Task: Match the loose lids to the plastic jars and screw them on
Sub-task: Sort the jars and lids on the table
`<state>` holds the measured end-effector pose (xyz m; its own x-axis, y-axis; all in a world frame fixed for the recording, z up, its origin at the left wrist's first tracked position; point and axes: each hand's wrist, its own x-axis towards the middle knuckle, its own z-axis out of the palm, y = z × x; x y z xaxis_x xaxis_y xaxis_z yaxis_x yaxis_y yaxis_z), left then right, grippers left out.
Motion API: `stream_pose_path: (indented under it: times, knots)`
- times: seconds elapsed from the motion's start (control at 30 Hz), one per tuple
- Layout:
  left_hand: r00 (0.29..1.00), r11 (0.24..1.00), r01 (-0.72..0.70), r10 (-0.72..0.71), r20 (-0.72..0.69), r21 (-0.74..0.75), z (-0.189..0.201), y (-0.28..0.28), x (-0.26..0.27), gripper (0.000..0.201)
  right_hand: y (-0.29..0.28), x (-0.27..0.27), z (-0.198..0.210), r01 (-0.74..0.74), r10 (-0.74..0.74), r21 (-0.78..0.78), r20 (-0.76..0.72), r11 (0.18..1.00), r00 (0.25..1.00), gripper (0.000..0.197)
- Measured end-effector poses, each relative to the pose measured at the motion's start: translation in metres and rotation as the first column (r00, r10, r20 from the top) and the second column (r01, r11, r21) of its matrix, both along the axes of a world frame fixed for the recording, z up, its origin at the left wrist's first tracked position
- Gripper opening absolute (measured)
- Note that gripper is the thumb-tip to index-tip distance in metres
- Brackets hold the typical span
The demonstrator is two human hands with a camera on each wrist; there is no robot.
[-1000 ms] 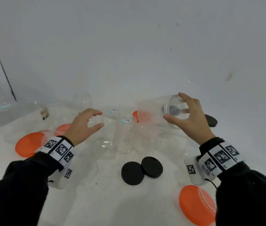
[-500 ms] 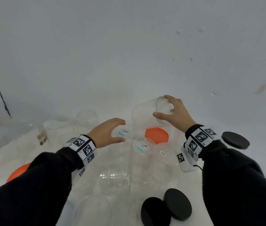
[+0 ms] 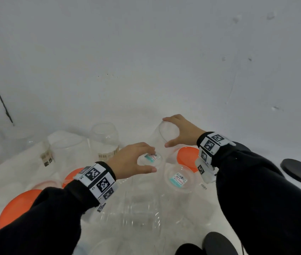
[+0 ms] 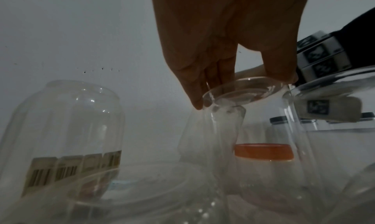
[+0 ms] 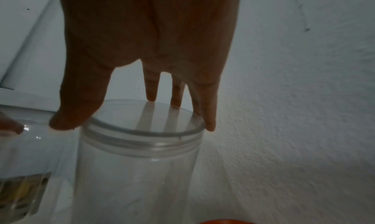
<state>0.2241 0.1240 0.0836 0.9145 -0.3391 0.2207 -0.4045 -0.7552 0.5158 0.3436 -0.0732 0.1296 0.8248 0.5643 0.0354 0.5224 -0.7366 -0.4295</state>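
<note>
While the right hand (image 3: 182,133) is curling its thumb and fingertips (image 5: 210,124) round the threaded open mouth of a tall clear jar (image 5: 138,163), the left hand (image 3: 130,160) is pinching the rim of a smaller clear jar (image 3: 152,159) that is carrying a teal-and-white price label, both jars standing near the back of the white worktop (image 3: 238,214) among other clear jars. Just beside the tall jar an orange lid (image 3: 187,156) is lying, another orange lid (image 3: 17,207) is resting at the near left, and black lids (image 3: 299,173) are sitting well apart to the right and at the near edge. These jars are looking thin-walled, light and smooth, so they are likely tipping or sliding easily; gripping the stiffer threaded neck, rather than the flexing wall, is seeming the safer hold. The right wrist view is showing the thread rings and fingertips on the rim, which the head view is blurring; the head view alone is laying out where the loose lids are waiting.
</note>
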Motion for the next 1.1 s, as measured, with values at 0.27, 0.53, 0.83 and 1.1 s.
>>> stream_pose_path:
  times: [0.27,0.53,0.83,1.1]
  knots:
    - [1.000,1.000,0.007,-0.007,0.004,0.030,-0.003,0.002,0.002,0.084,0.028,0.026,-0.012,-0.116,0.093,-0.244,-0.103,0.963,0.990,0.095]
    - [1.000,0.999,0.000,0.000,0.003,0.053,-0.003,0.002,0.003,0.086,0.045,0.036,-0.019,-0.192,0.150,-0.491,-0.123,0.850,0.981,0.094]
    - [1.000,0.998,-0.009,0.009,-0.001,0.062,-0.003,0.002,0.002,0.087,0.038,0.037,-0.016,-0.195,0.131,-0.501,-0.160,0.843,0.978,0.093]
    - [0.999,0.998,-0.011,0.013,-0.030,0.060,0.001,0.001,0.000,0.064,0.019,0.009,0.033,-0.133,0.103,-0.323,-0.111,0.937,0.989,0.070]
